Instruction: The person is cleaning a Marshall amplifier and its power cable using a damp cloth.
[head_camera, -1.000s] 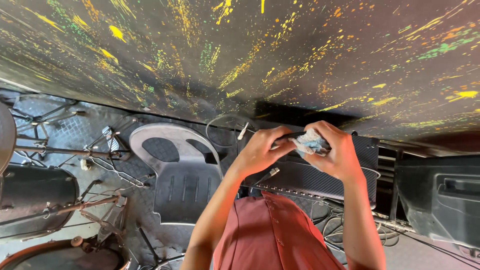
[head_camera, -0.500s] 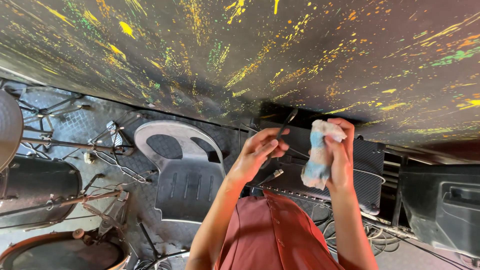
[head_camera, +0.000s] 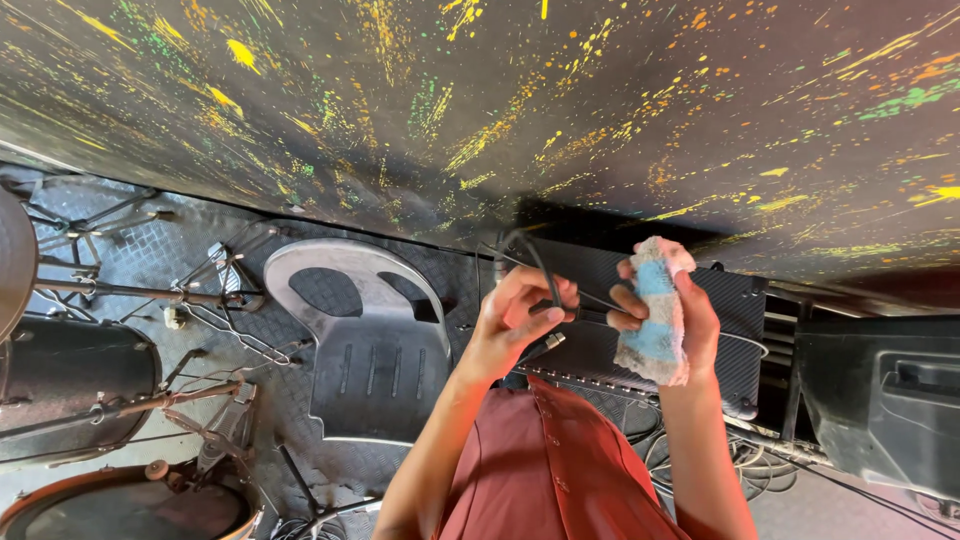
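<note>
Both forearms extend forward, bare. Left hand (head_camera: 520, 315): fingers curled closed in a pinch. Right hand (head_camera: 672, 310): raised, fingers closed, index finger extended toward the left hand.

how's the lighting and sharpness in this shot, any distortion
Head view: warm sunlight falls on the left hand, right hand and striped cloth; a dark shadow lies under the paint-splattered wall; the speaker cabinet is dim; the edges look wide-angle stretched; the focus is sharp.

A: What can't u make out?
B: I lose the cable (head_camera: 545, 275) end inside my left hand (head_camera: 515, 320); cloth (head_camera: 655, 310) hides my right palm.
A: Edges?
B: Drums (head_camera: 70, 385) left of my hands cut off; speaker (head_camera: 885, 400) right too.
</note>
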